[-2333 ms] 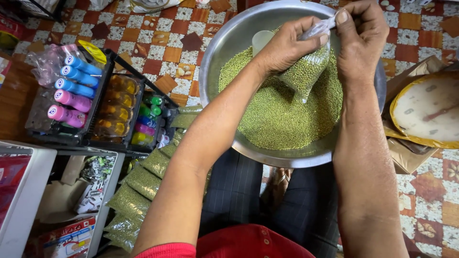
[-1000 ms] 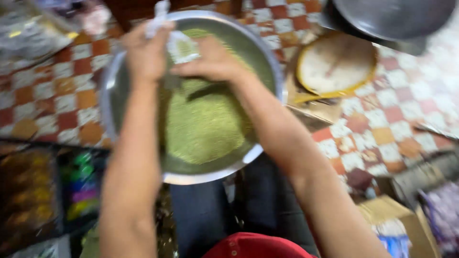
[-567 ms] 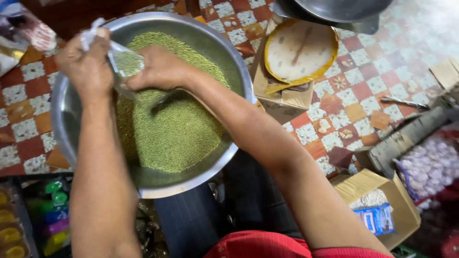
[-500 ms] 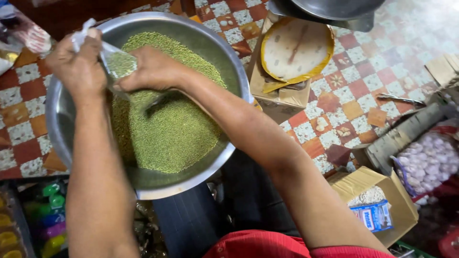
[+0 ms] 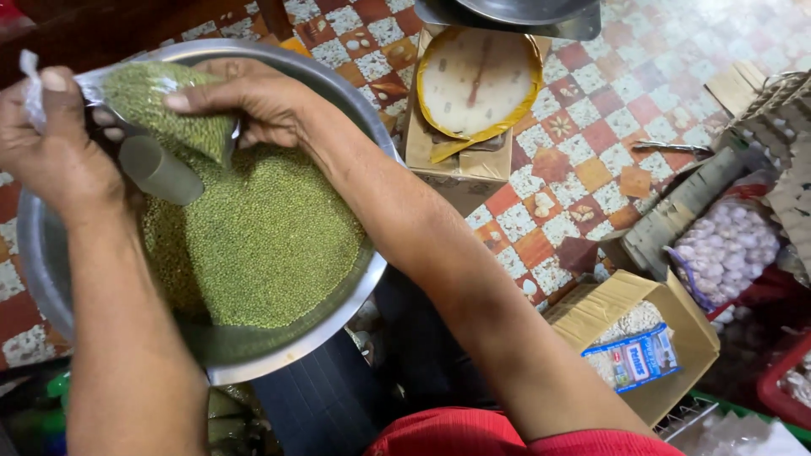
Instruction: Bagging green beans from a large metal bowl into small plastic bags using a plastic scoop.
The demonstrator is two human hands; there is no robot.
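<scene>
Head cam: both hands on a bag of green beans over the bowl

So from up here I've got my left hand (image 5: 55,160) curled closed around the upper end of a clear plastic bag (image 5: 165,105) packed with small green beans, thumb pressed on top, loose plastic sticking out past it. My right hand (image 5: 249,101) has its fingers (image 5: 198,97) closed lightly over the filled end, thumb side toward me.

The bag lies roughly sideways, long axis running left to right, fat end dipping a bit toward the pile. It's held just above the loose green beans (image 5: 262,245) in a big metal bowl (image 5: 338,295). A grey scoop (image 5: 156,169) sits in the beans right under my left hand.

Beside the bowl there's a dial scale (image 5: 473,80) lying on a cardboard box.
</scene>
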